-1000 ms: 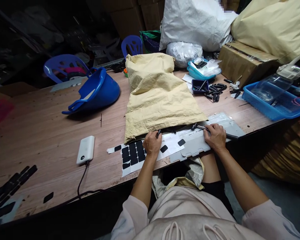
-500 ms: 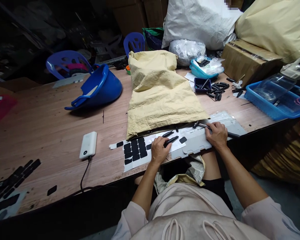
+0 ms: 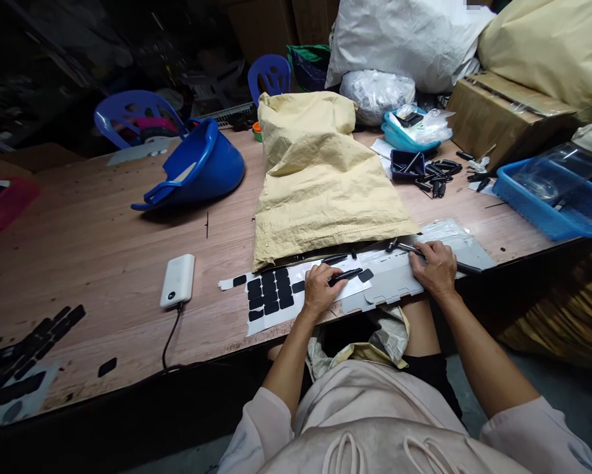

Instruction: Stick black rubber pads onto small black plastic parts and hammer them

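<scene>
My left hand point(image 3: 322, 288) is closed around a slim black pen-like piece point(image 3: 351, 274), which points right above a white sheet point(image 3: 300, 273). Rows of rounded black stickers point(image 3: 270, 291) cover the sheet's left part, and a single black sticker point(image 3: 365, 275) lies just right of the held piece. Another slim black piece point(image 3: 336, 259) rests behind my fingers. To the right, my right hand point(image 3: 434, 268) is closed on a thin rod-like tool with a black end point(image 3: 468, 268), lying over a grey flat board point(image 3: 389, 289). A small black part point(image 3: 391, 245) is near the tool's left tip.
A large yellow sack point(image 3: 325, 178) lies directly behind both hands. On the left are a white power bank point(image 3: 178, 281) with a cable and a tipped blue basin point(image 3: 211, 164). Loose black parts point(image 3: 438, 174), a blue tray point(image 3: 547, 204) and a cardboard box point(image 3: 513, 118) stand on the right.
The camera view has shifted slightly, so everything sits a little further right. The piece in my left hand lies a bit flatter along the fingers. My right hand keeps its grip.
</scene>
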### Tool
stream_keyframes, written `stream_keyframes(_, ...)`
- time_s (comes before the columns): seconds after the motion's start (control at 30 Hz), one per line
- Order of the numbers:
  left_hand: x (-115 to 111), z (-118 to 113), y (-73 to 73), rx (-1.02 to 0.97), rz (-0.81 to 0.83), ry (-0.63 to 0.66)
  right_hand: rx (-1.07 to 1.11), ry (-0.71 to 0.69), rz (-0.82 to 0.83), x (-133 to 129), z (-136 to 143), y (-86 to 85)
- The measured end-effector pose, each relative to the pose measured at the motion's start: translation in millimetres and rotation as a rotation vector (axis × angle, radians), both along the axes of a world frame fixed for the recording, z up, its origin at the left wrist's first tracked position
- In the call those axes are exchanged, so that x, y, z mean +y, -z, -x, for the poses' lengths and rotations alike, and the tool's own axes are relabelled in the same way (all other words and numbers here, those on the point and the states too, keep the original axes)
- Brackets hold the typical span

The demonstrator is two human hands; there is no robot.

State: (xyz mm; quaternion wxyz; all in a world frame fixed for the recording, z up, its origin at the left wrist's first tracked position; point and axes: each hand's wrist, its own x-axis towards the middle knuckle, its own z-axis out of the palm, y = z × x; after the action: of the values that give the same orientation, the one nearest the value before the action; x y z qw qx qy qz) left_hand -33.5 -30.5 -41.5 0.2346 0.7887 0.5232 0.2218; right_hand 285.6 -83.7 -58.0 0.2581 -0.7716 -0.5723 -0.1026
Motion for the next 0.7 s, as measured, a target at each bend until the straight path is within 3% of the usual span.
stream_keyframes(0.37, 1, 0, -0.5, 0.006, 0.020, 0.007, -0.055, 0.003, 0.032, -2, 1, -3.1)
stream_keyframes(0.57, 3, -1, -1.3, 0.011, 0.049, 0.003, -0.186, -0.131, 0.112, 2, -1, -15.2)
stream_keyframes(0.7, 4, -1, -2.6, -0.001, 0.071, 0.007, -0.190, -0.201, 0.162, -10, 11, -20.1)
